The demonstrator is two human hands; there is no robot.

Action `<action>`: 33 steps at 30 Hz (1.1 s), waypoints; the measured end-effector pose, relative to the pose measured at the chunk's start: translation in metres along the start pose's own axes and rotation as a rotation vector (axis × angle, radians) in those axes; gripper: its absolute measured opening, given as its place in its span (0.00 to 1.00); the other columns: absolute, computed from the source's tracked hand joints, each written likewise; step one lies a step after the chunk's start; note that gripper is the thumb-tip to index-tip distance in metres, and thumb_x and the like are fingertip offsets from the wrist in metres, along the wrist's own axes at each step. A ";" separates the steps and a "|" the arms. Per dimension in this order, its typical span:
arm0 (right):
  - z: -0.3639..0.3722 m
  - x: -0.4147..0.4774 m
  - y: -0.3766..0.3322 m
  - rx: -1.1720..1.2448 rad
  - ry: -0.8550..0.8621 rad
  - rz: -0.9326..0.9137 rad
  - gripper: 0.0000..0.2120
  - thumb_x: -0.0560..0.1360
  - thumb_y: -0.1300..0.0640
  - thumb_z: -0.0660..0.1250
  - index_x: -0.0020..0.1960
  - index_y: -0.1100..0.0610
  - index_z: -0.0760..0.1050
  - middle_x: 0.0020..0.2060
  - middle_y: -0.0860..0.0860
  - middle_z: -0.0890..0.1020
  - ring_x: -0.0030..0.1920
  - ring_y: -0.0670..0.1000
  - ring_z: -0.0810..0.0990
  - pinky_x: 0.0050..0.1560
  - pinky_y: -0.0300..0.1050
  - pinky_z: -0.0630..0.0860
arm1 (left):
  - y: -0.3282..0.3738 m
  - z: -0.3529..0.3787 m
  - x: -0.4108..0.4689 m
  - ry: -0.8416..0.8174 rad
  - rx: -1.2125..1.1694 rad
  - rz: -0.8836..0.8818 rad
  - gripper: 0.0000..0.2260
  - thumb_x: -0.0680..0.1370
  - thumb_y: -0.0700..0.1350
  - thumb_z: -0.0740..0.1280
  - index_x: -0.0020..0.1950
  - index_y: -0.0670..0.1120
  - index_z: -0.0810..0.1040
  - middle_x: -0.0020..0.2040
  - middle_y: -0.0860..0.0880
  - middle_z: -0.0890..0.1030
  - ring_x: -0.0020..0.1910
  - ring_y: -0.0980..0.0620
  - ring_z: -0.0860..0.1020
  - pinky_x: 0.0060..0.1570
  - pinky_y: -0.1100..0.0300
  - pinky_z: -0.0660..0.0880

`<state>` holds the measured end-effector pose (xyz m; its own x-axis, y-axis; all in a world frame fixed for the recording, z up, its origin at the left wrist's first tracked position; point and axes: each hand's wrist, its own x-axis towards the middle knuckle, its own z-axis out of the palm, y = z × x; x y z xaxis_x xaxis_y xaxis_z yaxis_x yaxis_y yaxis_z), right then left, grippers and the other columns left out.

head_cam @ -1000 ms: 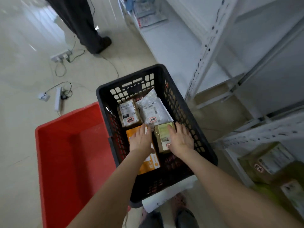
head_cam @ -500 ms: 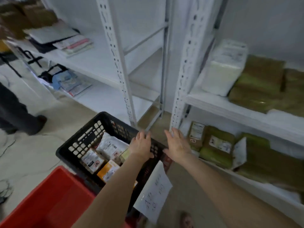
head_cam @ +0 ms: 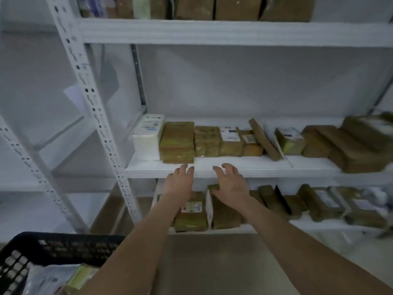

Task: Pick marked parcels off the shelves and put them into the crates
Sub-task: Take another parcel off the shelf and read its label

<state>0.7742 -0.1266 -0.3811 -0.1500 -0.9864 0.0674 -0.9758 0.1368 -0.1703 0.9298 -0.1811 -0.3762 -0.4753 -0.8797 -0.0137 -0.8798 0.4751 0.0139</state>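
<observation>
My left hand [head_cam: 177, 184] and my right hand [head_cam: 230, 184] are raised side by side in front of the middle shelf's front edge [head_cam: 276, 172], fingers loosely spread, holding nothing. Just beyond them a row of brown taped parcels [head_cam: 177, 142] and a white parcel [head_cam: 148, 136] stands on that shelf. More brown parcels [head_cam: 191, 213] lie on the lower shelf behind my wrists, one with a coloured label. The black crate [head_cam: 63, 245] sits at bottom left with several parcels inside.
A white perforated upright [head_cam: 89, 96] of the rack slants to the left of the parcels. The top shelf [head_cam: 212, 30] carries more brown parcels. Brown parcels are stacked at the right end of the middle shelf [head_cam: 350, 145]. Bare floor lies below my arms.
My hands left the parcels in the black crate and rose to the middle shelf. My view swung up from the crates to the rack; the red crate is out of view.
</observation>
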 end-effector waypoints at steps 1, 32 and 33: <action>-0.015 -0.005 0.018 -0.009 0.034 0.012 0.34 0.75 0.46 0.67 0.75 0.51 0.56 0.72 0.55 0.59 0.72 0.57 0.58 0.68 0.52 0.64 | 0.020 -0.011 0.005 0.030 0.012 0.019 0.36 0.75 0.52 0.70 0.76 0.47 0.55 0.74 0.45 0.60 0.70 0.45 0.65 0.64 0.51 0.68; -0.372 0.095 0.232 0.227 0.671 -0.061 0.35 0.76 0.47 0.65 0.77 0.47 0.51 0.70 0.56 0.64 0.69 0.59 0.65 0.65 0.53 0.66 | 0.258 -0.325 0.160 1.134 -0.018 0.239 0.17 0.72 0.43 0.67 0.60 0.40 0.76 0.56 0.41 0.78 0.53 0.40 0.78 0.47 0.50 0.76; -0.378 0.109 0.224 0.239 0.659 -0.091 0.36 0.76 0.46 0.65 0.77 0.46 0.50 0.69 0.57 0.66 0.68 0.59 0.67 0.64 0.53 0.67 | 0.251 -0.332 0.167 1.158 -0.073 0.209 0.17 0.73 0.42 0.66 0.62 0.40 0.75 0.58 0.41 0.77 0.55 0.40 0.77 0.50 0.49 0.76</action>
<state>0.4797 -0.1694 -0.0403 -0.2077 -0.7219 0.6601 -0.9389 -0.0423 -0.3416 0.6311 -0.2153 -0.0432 -0.2887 -0.2954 0.9107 -0.7653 0.6428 -0.0341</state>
